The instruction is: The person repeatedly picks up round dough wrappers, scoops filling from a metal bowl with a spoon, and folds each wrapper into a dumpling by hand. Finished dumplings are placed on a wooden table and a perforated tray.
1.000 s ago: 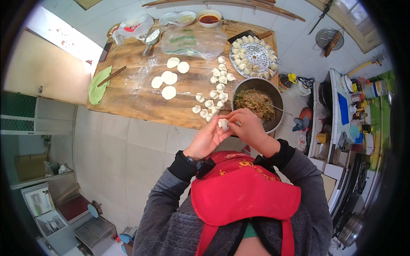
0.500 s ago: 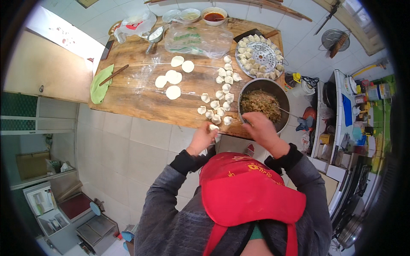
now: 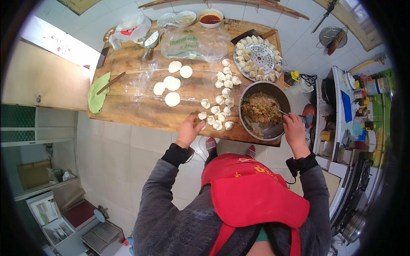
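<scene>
My left hand [image 3: 191,129] is at the table's front edge beside the nearest dumplings. Its fingers are bent, thumb apart from them, and no dumpling shows in them. Just past its fingertips sits a white folded dumpling [image 3: 202,115], one of several in a loose cluster running away from me. With my right hand [image 3: 294,127] I grip the thin metal handle of a utensil [image 3: 280,112] at the pot's right rim; its head is hidden in the filling. Brown-green minced filling [image 3: 259,107] is heaped in the deep metal pot [image 3: 273,135].
Several round dough wrappers [image 3: 172,99] lie left of the dumplings on the wooden table [image 3: 141,109]. A perforated metal tray [image 3: 261,57] holds more dumplings behind the pot. A cleaver [image 3: 245,36], plastic bag [image 3: 194,45], sauce bowl [image 3: 210,18], green cloth [image 3: 99,91] and rolling pin [image 3: 111,83] also lie there.
My right hand has moved right from the pot's near left rim and taken hold of the utensil handle. My left hand has shifted left; the dumpling at its fingertips no longer shows there.
</scene>
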### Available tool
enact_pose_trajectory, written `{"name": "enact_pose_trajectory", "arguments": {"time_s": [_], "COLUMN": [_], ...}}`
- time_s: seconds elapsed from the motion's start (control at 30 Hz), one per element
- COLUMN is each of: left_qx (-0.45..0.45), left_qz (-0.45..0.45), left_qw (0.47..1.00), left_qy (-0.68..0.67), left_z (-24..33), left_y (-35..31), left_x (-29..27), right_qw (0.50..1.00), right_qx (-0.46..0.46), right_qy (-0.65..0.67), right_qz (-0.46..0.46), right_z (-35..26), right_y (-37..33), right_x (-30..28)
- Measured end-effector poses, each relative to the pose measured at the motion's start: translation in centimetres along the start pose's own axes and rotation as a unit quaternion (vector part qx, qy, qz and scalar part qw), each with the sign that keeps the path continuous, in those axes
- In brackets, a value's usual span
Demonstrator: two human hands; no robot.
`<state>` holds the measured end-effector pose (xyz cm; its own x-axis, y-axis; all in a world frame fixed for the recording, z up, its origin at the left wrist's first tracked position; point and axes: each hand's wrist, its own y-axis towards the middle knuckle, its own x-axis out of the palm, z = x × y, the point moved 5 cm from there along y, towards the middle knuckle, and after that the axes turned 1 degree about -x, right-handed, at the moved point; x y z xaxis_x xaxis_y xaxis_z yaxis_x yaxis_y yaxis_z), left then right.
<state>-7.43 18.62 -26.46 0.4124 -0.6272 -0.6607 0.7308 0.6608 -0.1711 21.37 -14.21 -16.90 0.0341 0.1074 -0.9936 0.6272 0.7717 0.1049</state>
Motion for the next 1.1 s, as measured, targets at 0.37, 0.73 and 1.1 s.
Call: {"name": "enact_pose_trajectory", "arguments": {"time_s": [0.37, 0.73, 1.1], "left_qx": [-0.108, -0.264, -0.135], "left_qz": [0.267, 0.119, 0.222], "left_qw": [0.935, 0.948, 0.928], "left_qy": [0.209, 0.135, -0.266], "left_z": [-8.7, -15.1, -5.9], "left_y": [9.2, 13.5, 7.6], "left_x": [-7.5, -8.8, -7.8], "right_qw": [0.997, 0.999, 0.994], "right_qx": [-0.039, -0.014, -0.102], "right_qy": [-0.035, 0.019, 0.033], "right_qz": [-0.065, -0.045, -0.008], "right_z": [-0.3, 0.4, 0.9], "right_y": [1.2, -3.4, -2.1], "right_x": [0.2, -5.4, -3.1]}}
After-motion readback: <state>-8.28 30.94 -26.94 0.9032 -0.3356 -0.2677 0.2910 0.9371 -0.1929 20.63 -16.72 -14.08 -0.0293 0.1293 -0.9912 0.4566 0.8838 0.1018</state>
